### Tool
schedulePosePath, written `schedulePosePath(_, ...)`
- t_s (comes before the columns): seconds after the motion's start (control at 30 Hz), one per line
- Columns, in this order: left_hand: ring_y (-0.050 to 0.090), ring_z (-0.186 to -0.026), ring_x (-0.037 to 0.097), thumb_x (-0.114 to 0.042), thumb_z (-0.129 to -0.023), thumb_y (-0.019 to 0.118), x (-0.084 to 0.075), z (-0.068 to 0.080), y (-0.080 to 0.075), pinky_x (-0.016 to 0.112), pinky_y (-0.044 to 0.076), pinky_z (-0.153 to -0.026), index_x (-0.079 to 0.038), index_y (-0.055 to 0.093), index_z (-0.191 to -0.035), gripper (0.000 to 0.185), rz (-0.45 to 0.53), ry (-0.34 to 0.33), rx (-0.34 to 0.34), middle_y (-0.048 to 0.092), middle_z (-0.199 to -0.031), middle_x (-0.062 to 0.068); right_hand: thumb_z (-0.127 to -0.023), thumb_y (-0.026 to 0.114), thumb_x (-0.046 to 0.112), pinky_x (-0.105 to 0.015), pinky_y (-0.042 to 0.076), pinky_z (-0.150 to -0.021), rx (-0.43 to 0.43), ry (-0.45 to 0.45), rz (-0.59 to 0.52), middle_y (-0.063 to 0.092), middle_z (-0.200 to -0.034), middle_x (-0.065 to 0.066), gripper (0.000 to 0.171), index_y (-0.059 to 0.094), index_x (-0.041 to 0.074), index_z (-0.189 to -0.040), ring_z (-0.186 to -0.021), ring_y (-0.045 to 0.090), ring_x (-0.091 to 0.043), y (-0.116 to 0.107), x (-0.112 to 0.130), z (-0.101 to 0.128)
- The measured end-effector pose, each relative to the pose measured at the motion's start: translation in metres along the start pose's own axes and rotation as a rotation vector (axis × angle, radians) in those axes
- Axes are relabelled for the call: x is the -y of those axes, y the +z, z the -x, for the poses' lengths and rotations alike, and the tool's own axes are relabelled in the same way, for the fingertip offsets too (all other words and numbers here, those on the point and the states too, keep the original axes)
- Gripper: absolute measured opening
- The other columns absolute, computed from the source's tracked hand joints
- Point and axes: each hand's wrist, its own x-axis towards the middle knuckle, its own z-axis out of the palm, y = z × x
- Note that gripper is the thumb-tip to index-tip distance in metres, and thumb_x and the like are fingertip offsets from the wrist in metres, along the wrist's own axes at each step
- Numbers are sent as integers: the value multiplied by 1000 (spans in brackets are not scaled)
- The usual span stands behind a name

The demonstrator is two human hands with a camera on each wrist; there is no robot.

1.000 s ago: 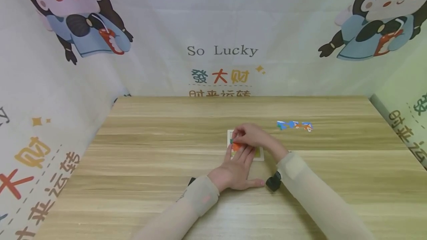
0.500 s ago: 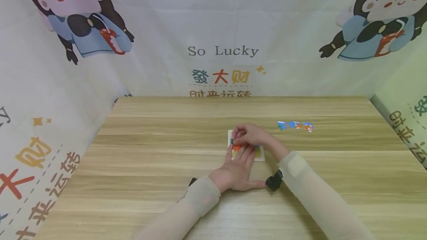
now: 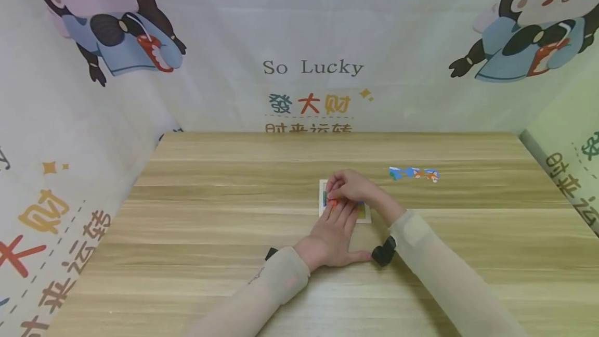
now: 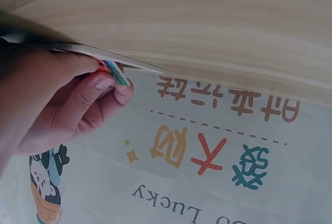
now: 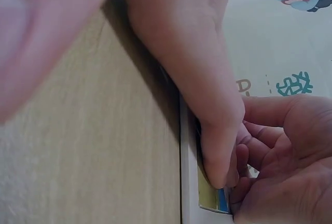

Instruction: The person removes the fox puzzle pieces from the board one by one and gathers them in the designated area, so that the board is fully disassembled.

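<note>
White-rimmed board (image 5: 191, 193): just right of centre in the head view, on the wooden table (image 3: 187, 243), partly covered by both hands.
Left hand (image 3: 331, 241): straight fingers laid over the board; the leftmost, splayed a second ago, now lies closer to its neighbours.
Orange patch (image 3: 333, 203): at those fingertips, less exposed than before.
Right hand (image 3: 348, 187): much as before; thumb and fingertip pinch a small coloured piece (image 4: 117, 73), close by the board, contact with it unclear.
Blue-and-orange pieces (image 3: 412, 172): right of centre in the head view, beyond the board, unmoved.
</note>
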Motion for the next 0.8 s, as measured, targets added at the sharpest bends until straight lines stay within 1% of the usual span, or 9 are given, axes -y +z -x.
schedulePosePath(0.2,-7,-157,21,-78,-91,38,0,0,-1,40,5,-129,-8,6,-161,104,3,5,0,-4,-170,9,-93,65,2,-21,48,-67,-2,-16,-18,62,-84,-2,10,63,-3,-101,-73,58,-11,-1,2,2)
schedulePosePath(0.47,-8,-157,22,-78,-91,39,1,1,-1,42,4,-128,-6,7,-161,105,39,18,-2,-5,-170,10,-93,65,2,-20,48,-69,-3,-52,-24,63,-85,-3,11,63,-4,-102,-74,57,-11,-1,1,4)
schedulePosePath(0.63,-11,-157,23,-77,-91,41,2,2,-1,44,2,-128,-6,4,-161,107,94,41,-1,-9,-169,10,-94,65,7,-22,48,-68,21,-24,-5,65,-86,-4,14,65,-3,-105,-73,58,-12,0,-1,2)
schedulePosePath(0.73,-12,-157,23,-77,-90,42,2,3,-1,46,2,-128,-5,2,-160,109,133,49,10,-11,-169,10,-95,65,10,-22,48,-68,44,-2,-1,66,-84,-1,16,66,-1,-106,-72,58,-11,-1,-2,1)
schedulePosePath(0.8,-12,-157,23,-77,-90,43,3,3,-2,47,3,-128,-5,2,-160,109,148,48,18,-11,-169,10,-96,63,10,-21,47,-67,27,-1,-62,64,-83,1,17,65,-2,-107,-72,56,-10,-2,-2,0)
